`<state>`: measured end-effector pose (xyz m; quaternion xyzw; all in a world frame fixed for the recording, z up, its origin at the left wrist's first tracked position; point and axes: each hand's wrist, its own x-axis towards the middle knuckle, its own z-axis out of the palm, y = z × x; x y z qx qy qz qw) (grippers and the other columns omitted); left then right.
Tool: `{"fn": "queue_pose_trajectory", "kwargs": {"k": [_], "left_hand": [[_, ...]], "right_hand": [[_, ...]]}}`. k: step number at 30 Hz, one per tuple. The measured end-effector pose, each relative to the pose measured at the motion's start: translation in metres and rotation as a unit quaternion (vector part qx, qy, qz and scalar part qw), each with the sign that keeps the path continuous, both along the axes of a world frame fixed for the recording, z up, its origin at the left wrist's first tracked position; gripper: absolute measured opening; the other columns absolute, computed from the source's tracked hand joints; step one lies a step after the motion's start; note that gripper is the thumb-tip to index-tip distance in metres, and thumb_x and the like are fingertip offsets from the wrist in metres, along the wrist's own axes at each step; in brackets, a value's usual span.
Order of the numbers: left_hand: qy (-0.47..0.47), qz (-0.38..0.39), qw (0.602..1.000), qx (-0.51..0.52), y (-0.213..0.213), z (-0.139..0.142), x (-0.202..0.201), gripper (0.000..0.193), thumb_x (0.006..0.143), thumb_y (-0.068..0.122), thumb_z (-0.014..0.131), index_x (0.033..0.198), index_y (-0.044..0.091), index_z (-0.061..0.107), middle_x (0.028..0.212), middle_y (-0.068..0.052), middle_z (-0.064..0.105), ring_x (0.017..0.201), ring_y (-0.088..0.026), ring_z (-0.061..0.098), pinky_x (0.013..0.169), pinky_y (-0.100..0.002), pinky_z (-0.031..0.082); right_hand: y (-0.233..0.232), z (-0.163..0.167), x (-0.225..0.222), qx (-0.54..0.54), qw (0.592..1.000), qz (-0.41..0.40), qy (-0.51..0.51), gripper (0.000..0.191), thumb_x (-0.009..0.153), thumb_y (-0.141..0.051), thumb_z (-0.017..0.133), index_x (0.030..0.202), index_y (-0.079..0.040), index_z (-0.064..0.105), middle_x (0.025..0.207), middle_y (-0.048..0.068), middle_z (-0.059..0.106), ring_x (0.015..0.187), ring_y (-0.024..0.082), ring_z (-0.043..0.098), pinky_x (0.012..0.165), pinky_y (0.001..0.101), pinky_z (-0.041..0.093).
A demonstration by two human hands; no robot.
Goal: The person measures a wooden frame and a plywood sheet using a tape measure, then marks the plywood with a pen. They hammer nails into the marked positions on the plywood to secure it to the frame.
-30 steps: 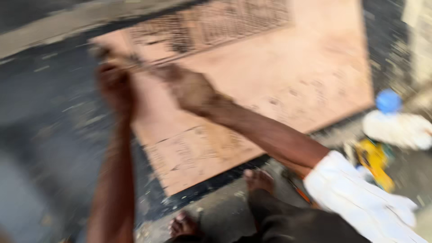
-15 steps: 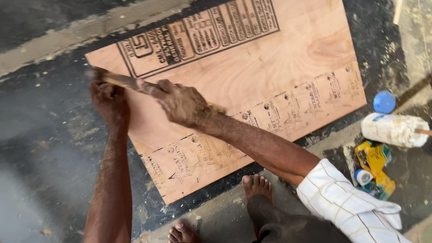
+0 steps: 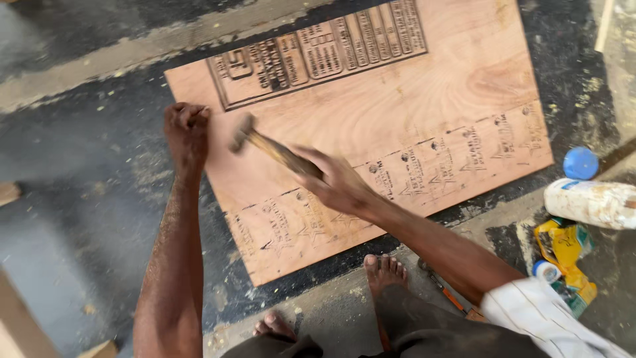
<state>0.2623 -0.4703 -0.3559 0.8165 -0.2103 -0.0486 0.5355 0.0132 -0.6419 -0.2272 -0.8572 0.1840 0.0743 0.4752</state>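
Plywood sheet (image 3: pixel 411 119) is lying flat on the dark, dusty floor (image 3: pixel 79 166), printed stamps running along its upper and lower parts. Off to the right, well apart from the hands: a blue lid (image 3: pixel 581 163), a white bottle (image 3: pixel 589 203) lying on its side, a yellow packet (image 3: pixel 563 248) with a small white-and-blue container (image 3: pixel 547 270) against it. 2 bare feet are showing at the sheet's near edge, the right foot (image 3: pixel 385 273) just touching the board's corner area. Nothing is standing between the hands and the board.

Right hand (image 3: pixel 338 182) is wrapping closed around the wooden handle of a hammer (image 3: pixel 265 146); the handle is angling up and left, the blurred head hanging over the board just beside the left hand. Left hand (image 3: pixel 187 129) is curling into a closed fist at the sheet's left edge, pressing there; whether it is pinching anything small I cannot tell.
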Motion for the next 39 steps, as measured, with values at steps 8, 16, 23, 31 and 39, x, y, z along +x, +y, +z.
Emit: {"fn": "queue_pose_trajectory", "kwargs": {"k": [8,16,23,31,39], "left_hand": [[0.562,0.076,0.721,-0.397,0.120,-0.015,-0.054,0.010,0.094,-0.005,0.055,0.097,-0.003,0.064,0.093,-0.015,0.069,0.080,-0.022,0.068,0.074,-0.032,0.060],[0.526,0.115,0.782,-0.315,0.181,0.045,-0.174,0.021,0.097,0.002,0.060,0.118,-0.001,0.060,0.109,-0.021,0.072,0.094,-0.027,0.075,0.079,-0.033,0.065],[0.487,0.112,0.849,-0.174,0.194,0.035,-0.226,0.035,0.101,0.019,0.064,0.128,-0.003,0.064,0.102,-0.018,0.076,0.084,-0.021,0.074,0.072,-0.032,0.063],[0.421,0.091,0.891,-0.143,0.173,0.032,-0.250,0.027,0.096,0.010,0.071,0.117,-0.005,0.067,0.107,-0.012,0.077,0.095,-0.019,0.076,0.082,-0.034,0.065],[0.344,0.061,0.935,-0.060,0.161,0.035,-0.263,0.024,0.091,0.014,0.077,0.112,0.002,0.078,0.101,-0.005,0.077,0.086,-0.011,0.069,0.078,-0.028,0.058]], "right_hand": [[0.056,-0.027,-0.199,0.220,0.919,-0.018,0.326,0.081,0.082,-0.050,0.065,0.154,-0.020,0.043,0.086,0.006,0.071,0.058,0.017,0.057,0.052,0.0344,0.050],[0.076,-0.057,-0.255,0.076,0.952,0.134,0.264,0.076,0.086,-0.059,0.066,0.150,-0.021,0.055,0.083,0.011,0.071,0.085,0.019,0.063,0.082,0.0380,0.048],[0.083,-0.056,-0.245,0.136,0.954,0.117,0.240,0.068,0.094,-0.053,0.064,0.151,-0.019,0.047,0.132,0.008,0.064,0.114,0.025,0.060,0.096,0.0411,0.047],[0.094,0.004,-0.226,-0.142,0.934,0.113,0.309,0.063,0.082,-0.060,0.072,0.142,-0.047,0.057,0.135,0.018,0.037,0.124,0.041,0.033,0.110,0.0622,0.022],[0.092,0.018,-0.222,-0.107,0.913,0.093,0.383,0.062,0.084,-0.056,0.069,0.143,-0.049,0.055,0.126,0.013,0.047,0.121,0.034,0.039,0.108,0.0553,0.030]]}}
